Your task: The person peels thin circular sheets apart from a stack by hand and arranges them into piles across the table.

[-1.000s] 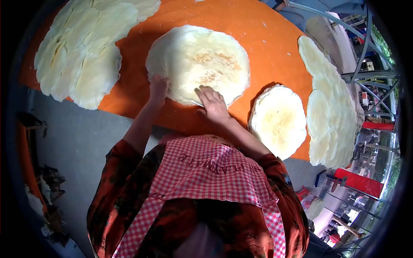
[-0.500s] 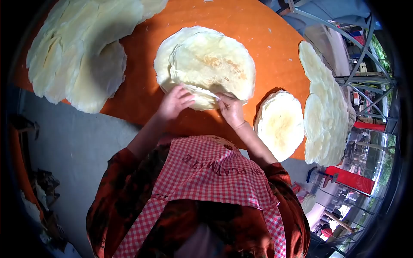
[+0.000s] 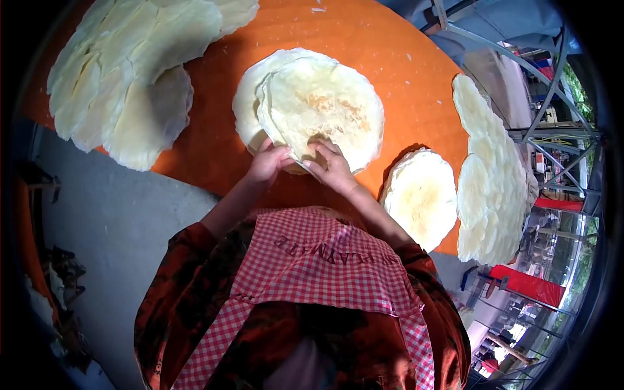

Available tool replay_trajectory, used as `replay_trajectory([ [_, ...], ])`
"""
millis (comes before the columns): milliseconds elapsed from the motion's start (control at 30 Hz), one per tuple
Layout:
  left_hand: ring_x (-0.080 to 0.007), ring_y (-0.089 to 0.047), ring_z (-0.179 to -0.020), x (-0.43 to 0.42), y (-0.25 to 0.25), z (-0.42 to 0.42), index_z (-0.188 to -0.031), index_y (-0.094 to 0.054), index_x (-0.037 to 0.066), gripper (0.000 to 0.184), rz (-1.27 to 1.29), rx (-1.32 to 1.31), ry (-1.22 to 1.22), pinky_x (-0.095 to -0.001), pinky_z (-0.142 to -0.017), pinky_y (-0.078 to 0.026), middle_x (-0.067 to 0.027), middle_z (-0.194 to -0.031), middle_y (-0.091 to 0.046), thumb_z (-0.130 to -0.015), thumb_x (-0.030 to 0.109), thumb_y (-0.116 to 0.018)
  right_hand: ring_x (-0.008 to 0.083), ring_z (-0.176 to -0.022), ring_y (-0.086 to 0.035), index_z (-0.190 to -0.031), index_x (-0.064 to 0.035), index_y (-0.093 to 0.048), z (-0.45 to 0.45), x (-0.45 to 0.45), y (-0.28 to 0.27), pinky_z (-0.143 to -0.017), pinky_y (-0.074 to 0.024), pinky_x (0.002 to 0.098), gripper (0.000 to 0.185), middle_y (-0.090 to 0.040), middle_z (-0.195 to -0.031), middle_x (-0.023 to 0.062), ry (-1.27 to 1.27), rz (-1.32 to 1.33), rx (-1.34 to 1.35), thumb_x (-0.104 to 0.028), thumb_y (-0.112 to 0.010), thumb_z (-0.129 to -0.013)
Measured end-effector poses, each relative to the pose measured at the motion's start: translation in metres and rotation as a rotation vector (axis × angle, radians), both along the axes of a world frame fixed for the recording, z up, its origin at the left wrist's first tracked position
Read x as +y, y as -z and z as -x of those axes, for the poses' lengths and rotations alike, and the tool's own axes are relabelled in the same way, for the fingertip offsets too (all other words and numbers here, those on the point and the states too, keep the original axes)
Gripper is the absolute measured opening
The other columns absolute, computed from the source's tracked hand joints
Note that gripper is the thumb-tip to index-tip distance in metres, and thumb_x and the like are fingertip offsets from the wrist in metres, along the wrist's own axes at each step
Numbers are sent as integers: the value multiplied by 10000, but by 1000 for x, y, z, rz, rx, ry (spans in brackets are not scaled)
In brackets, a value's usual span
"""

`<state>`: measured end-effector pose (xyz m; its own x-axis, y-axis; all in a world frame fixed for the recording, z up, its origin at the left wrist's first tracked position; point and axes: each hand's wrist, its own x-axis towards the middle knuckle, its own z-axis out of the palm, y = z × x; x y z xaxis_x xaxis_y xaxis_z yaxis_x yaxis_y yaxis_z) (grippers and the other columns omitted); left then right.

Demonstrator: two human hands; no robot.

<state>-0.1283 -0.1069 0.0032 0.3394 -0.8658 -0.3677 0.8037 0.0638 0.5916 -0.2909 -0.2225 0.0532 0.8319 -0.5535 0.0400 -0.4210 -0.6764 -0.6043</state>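
A thin round flatbread (image 3: 325,97) with brown patches lies on top of other pale rounds, whose edges (image 3: 246,97) show at the left. My left hand (image 3: 268,162) is closed on its near edge, thumb and fingers pinching the rim. Just to the right, my right hand (image 3: 333,169) has its fingertips curled on the upper side and its thumb at the near edge. Part of that edge is hidden behind my fingers.
An orange table (image 3: 403,84) carries the breads. At the left spreads a large overlapping layer of flatbreads (image 3: 110,78). On the right sit a round stack (image 3: 422,198) and a long overlapping row (image 3: 491,182). Metal framing (image 3: 552,71) stands beyond the right side.
The near edge that was folded up over the bread now lies flatter. My left hand has gone from loosely spread to pinching the rim, and my right hand has shifted slightly left.
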Motion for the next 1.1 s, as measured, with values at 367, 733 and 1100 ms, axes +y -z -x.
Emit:
replay_trajectory([
  [367,-221,-622,-953,-16,31,13,-1200,-504,5,432,-163,-236,-126,-337,-821,-522,-98,-1076,-622,-781,-51,-598,202,-585,-596,-929,10,-702,-11,-48,-4,-575,-508,358,179,-669,-699,124,346,-359,102,-133,-677,-825],
  [733,-294,-609,-1004,-4,0,9,-1257,-387,-56,474,-216,5,-97,-407,-888,-510,-202,-1124,-578,-931,239,-564,176,-713,-675,-959,-55,-710,-31,-199,-263,-654,-520,324,210,-715,-848,114,25,363,47,-40,-635,-763],
  [1100,-284,-623,-987,7,11,2,-1282,-386,-36,407,-28,197,1,-392,-852,-539,-217,-1185,-560,-983,238,-417,302,-762,-666,-1071,-68,-663,-19,-4,-24,-659,-539,394,320,-679,-939,168,-24,460,-61,-17,-561,-771],
])
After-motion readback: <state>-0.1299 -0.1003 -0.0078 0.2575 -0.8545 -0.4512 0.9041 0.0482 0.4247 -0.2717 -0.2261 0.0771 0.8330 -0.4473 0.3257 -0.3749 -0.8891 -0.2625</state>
